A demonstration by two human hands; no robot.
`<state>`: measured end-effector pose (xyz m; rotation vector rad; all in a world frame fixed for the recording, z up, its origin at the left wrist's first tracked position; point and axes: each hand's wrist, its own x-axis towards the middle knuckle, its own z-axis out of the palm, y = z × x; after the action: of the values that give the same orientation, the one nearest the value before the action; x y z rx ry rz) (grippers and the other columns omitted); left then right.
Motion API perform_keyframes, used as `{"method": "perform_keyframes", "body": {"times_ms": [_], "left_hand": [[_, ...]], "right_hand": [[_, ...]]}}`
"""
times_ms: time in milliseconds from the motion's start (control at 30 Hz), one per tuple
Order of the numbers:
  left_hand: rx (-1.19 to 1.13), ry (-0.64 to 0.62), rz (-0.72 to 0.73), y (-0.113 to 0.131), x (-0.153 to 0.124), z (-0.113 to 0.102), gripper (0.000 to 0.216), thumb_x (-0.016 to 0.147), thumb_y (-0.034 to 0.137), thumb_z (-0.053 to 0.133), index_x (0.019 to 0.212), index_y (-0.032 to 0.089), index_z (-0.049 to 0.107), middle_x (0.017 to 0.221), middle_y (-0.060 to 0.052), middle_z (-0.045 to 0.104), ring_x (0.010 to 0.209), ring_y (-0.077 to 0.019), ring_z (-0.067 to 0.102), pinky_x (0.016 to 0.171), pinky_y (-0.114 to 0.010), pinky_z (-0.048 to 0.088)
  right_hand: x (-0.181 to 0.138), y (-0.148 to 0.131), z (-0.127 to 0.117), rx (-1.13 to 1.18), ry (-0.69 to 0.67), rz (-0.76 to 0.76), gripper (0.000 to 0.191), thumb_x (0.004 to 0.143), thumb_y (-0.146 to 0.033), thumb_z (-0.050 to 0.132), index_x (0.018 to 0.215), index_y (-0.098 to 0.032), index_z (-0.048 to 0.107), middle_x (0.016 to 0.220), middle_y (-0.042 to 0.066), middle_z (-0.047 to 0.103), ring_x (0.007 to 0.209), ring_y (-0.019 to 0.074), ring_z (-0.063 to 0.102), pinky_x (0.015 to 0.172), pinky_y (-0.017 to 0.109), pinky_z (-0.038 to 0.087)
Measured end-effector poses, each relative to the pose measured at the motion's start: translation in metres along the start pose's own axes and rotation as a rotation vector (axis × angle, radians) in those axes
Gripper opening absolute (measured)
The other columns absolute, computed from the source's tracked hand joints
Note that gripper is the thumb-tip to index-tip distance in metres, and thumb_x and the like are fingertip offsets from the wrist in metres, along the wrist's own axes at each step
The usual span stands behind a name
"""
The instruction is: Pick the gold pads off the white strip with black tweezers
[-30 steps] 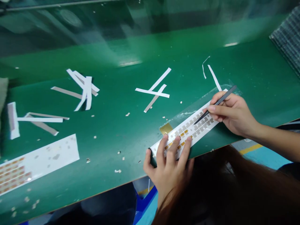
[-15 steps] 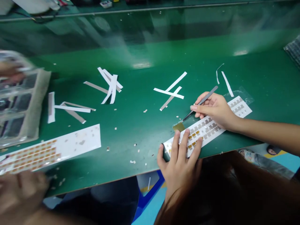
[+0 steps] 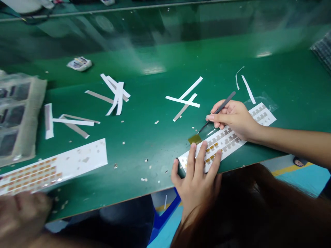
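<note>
My left hand lies flat with fingers spread on the near end of a white backing strip that carries rows of small grey and orange squares. My right hand pinches dark tweezers, whose tip touches a gold-brown patch on the green table just left of the strip. Long dark hair hangs over the lower right of the view.
White paper strips and a second pile of strips litter the green table. Another sheet of squares lies at left, above another person's blurred hand. A clear tray sits far left.
The view swung so the left side of the table shows. My right hand moved the tweezers' tip from the strip's middle to the gold patch. A blurred hand at far left left the tray.
</note>
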<state>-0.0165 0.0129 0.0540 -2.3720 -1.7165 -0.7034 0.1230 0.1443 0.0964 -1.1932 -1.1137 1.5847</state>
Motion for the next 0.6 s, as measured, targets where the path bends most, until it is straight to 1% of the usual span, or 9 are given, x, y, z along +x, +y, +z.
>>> {"method": "perform_keyframes", "body": {"times_ms": [100,200,267,367,500,600], "left_hand": [[-0.003,-0.011,-0.002,0.000,0.000,-0.001,0.046,0.075,0.039,0.056,0.121,0.036,0.052,0.135,-0.004,0.049,0.124,-0.0265,0.045,0.104,-0.052,0.015],[-0.007,-0.017,-0.010,0.000,0.000,-0.002,0.046,0.075,0.038,0.057,0.121,0.036,0.052,0.134,-0.004,0.050,0.124,-0.0265,0.045,0.104,-0.051,0.016],[-0.006,-0.018,-0.010,-0.001,0.000,-0.002,0.047,0.075,0.038,0.058,0.121,0.036,0.052,0.135,-0.005,0.049,0.124,-0.0266,0.045,0.104,-0.051,0.016],[-0.007,-0.001,0.000,0.000,0.000,-0.002,0.047,0.074,0.039,0.059,0.121,0.039,0.051,0.136,-0.004,0.048,0.125,-0.0271,0.044,0.104,-0.051,0.016],[0.015,0.030,-0.006,0.001,0.001,0.000,0.043,0.074,0.040,0.061,0.116,0.042,0.054,0.136,-0.004,0.048,0.124,-0.0265,0.045,0.103,-0.050,0.019],[0.041,0.047,0.001,0.002,0.001,0.001,0.041,0.075,0.039,0.061,0.115,0.042,0.055,0.135,-0.004,0.049,0.124,-0.0256,0.046,0.103,-0.049,0.020]], "right_hand": [[0.002,-0.004,0.001,0.047,0.016,0.027,0.027,0.059,-0.019,0.081,0.070,-0.014,0.056,0.053,-0.002,0.060,0.042,0.0053,0.050,0.037,0.017,0.038],[-0.002,-0.015,-0.002,0.124,0.036,0.033,0.029,0.058,-0.018,0.081,0.069,-0.015,0.054,0.058,0.000,0.062,0.043,0.0042,0.048,0.036,0.016,0.034],[-0.009,-0.022,-0.007,0.144,0.039,-0.003,0.027,0.061,-0.018,0.080,0.070,-0.016,0.054,0.056,-0.002,0.061,0.043,0.0044,0.048,0.037,0.016,0.034],[-0.023,-0.028,-0.020,0.090,0.028,-0.025,0.024,0.064,-0.017,0.078,0.068,-0.017,0.055,0.053,-0.003,0.058,0.043,0.0048,0.048,0.037,0.016,0.034],[-0.040,-0.020,-0.041,0.026,0.020,0.032,0.022,0.066,-0.018,0.078,0.068,-0.017,0.056,0.052,-0.003,0.058,0.041,0.0048,0.049,0.037,0.016,0.035],[-0.048,-0.010,-0.052,-0.020,-0.014,0.030,0.020,0.068,-0.017,0.076,0.069,-0.017,0.057,0.050,-0.004,0.057,0.042,0.0054,0.051,0.037,0.015,0.036]]}}
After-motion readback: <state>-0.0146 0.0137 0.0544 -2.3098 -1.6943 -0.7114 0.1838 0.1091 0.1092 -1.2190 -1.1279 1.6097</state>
